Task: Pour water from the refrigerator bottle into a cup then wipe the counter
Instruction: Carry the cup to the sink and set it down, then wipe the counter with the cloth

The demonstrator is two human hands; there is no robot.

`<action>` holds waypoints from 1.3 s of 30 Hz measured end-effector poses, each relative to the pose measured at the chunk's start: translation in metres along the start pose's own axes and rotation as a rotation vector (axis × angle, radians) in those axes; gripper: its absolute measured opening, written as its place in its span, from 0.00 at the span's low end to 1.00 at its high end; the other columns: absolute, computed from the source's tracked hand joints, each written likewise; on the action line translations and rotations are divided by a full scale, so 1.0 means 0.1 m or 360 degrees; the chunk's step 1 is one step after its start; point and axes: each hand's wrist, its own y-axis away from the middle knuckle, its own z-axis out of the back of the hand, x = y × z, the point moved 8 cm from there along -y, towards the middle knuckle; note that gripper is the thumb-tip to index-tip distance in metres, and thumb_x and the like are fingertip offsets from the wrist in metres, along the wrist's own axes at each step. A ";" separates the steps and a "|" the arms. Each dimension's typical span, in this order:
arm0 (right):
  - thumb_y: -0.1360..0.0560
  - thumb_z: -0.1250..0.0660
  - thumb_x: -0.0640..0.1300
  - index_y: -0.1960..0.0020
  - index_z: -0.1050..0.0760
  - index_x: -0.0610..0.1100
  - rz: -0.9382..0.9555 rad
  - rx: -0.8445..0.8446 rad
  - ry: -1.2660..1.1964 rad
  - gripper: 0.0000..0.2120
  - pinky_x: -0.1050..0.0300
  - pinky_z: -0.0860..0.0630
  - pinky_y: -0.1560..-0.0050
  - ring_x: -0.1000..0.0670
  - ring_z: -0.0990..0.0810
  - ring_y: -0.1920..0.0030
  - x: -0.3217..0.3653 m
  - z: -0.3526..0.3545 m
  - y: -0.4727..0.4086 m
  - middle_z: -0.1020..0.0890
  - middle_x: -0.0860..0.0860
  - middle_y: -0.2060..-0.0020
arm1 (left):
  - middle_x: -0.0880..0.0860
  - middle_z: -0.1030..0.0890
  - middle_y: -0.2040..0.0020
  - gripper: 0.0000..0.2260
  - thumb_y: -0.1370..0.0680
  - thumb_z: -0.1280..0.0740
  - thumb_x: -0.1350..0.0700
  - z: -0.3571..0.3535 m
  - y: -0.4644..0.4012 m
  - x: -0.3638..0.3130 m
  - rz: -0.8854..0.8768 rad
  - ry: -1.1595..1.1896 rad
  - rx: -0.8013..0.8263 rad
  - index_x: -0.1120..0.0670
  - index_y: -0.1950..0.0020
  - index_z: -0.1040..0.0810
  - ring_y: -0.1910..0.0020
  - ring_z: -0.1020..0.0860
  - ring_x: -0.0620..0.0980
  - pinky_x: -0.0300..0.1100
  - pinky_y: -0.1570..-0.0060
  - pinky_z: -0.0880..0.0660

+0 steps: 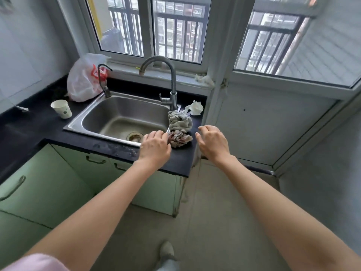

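Big picture first: the black surface (29, 132) wraps round a stainless sink (125, 116), with a wet, smeared patch on its front strip just left of the left hand. The crumpled grey rag (179, 128) is the thing in play, heaped on the right rim of the sink beside the tall faucet (168, 81), its lower end darker and stained-looking, the upper folds pale and bunched. The left hand (155, 146) has its fingertips at the rag's lower end, seemingly pinching it, though the fingers are hidden behind the knuckles. The right hand (213, 141) hovers just right of the rag, fingers loosely curled, holding nothing. The wiping stage looks to be starting here: best to gather the whole bundle, not one corner, so it doesn't trail into the basin, then flatten it for broad contact and sweep that wet patch toward the sink. Over on the far left stands the paper cup (62, 108), upright, well apart from the hands; keep the sweep clear of it. No bottle is in view.
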 end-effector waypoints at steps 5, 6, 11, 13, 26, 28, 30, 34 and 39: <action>0.20 0.43 0.48 0.39 0.26 0.40 0.0071 0.0027 -0.0018 0.16 0.52 0.32 0.39 0.45 0.28 0.38 -0.09 -0.16 -0.68 0.23 0.45 0.41 | 0.54 0.23 0.43 0.13 0.23 0.40 0.52 -0.20 -0.55 0.19 0.0047 -0.0027 0.0012 0.56 0.42 0.25 0.41 0.27 0.55 0.49 0.42 0.33; 0.20 0.43 0.48 0.39 0.26 0.40 0.0074 0.0024 -0.0028 0.16 0.52 0.32 0.39 0.45 0.28 0.38 -0.11 -0.19 -0.80 0.23 0.45 0.41 | 0.54 0.23 0.43 0.14 0.23 0.40 0.52 -0.23 -0.65 0.24 0.0057 -0.0042 0.0027 0.56 0.42 0.25 0.41 0.27 0.55 0.49 0.41 0.34; 0.20 0.42 0.49 0.36 0.27 0.41 0.0128 0.0101 -0.0050 0.17 0.53 0.32 0.38 0.46 0.28 0.37 -0.20 -0.50 -1.31 0.23 0.46 0.40 | 0.55 0.23 0.41 0.15 0.23 0.39 0.53 -0.41 -1.02 0.51 0.0138 -0.0093 0.0061 0.58 0.40 0.25 0.40 0.27 0.56 0.50 0.40 0.33; 0.20 0.42 0.50 0.36 0.28 0.42 0.0154 0.0154 -0.0045 0.18 0.53 0.31 0.39 0.46 0.28 0.37 -0.23 -0.67 -1.48 0.23 0.46 0.40 | 0.57 0.22 0.43 0.14 0.24 0.37 0.55 -0.50 -1.10 0.61 0.0186 -0.0085 0.0066 0.59 0.42 0.24 0.42 0.26 0.58 0.51 0.42 0.31; 0.25 0.35 0.54 0.29 0.36 0.47 0.0565 0.0614 -0.0103 0.28 0.50 0.31 0.37 0.45 0.34 0.33 -0.32 -1.68 -2.39 0.30 0.47 0.35 | 0.58 0.22 0.41 0.16 0.25 0.35 0.56 -0.96 -1.28 0.87 0.0695 -0.0119 0.0102 0.60 0.39 0.24 0.40 0.26 0.57 0.53 0.40 0.30; 0.28 0.33 0.59 0.27 0.39 0.50 0.0611 0.0756 -0.0100 0.33 0.49 0.30 0.37 0.45 0.37 0.31 -0.35 -1.85 -2.46 0.34 0.48 0.32 | 0.58 0.23 0.39 0.17 0.25 0.35 0.56 -0.97 -1.28 0.87 0.0781 -0.0124 0.0095 0.60 0.37 0.24 0.39 0.26 0.57 0.53 0.39 0.31; 0.31 0.32 0.65 0.26 0.42 0.53 0.0616 0.0915 -0.0066 0.39 0.47 0.31 0.36 0.44 0.40 0.29 -0.40 -2.04 -2.50 0.39 0.48 0.28 | 0.58 0.23 0.38 0.18 0.24 0.36 0.55 -0.98 -1.27 0.86 0.0850 -0.0149 0.0104 0.60 0.36 0.26 0.38 0.27 0.57 0.53 0.38 0.31; 0.33 0.28 0.61 0.27 0.43 0.55 0.0642 0.1090 0.0003 0.40 0.45 0.29 0.40 0.41 0.41 0.28 -0.48 -2.27 -2.50 0.46 0.48 0.24 | 0.58 0.23 0.39 0.16 0.24 0.37 0.55 -0.97 -1.26 0.82 0.0965 -0.0190 0.0099 0.59 0.37 0.26 0.39 0.27 0.56 0.52 0.37 0.32; 0.34 0.27 0.58 0.30 0.40 0.56 0.0676 0.1042 -0.0052 0.38 0.47 0.27 0.47 0.38 0.34 0.33 -0.54 -2.34 -2.49 0.45 0.48 0.25 | 0.58 0.24 0.39 0.17 0.23 0.37 0.55 -0.96 -1.25 0.78 0.1049 -0.0226 0.0084 0.59 0.37 0.26 0.39 0.27 0.57 0.52 0.37 0.32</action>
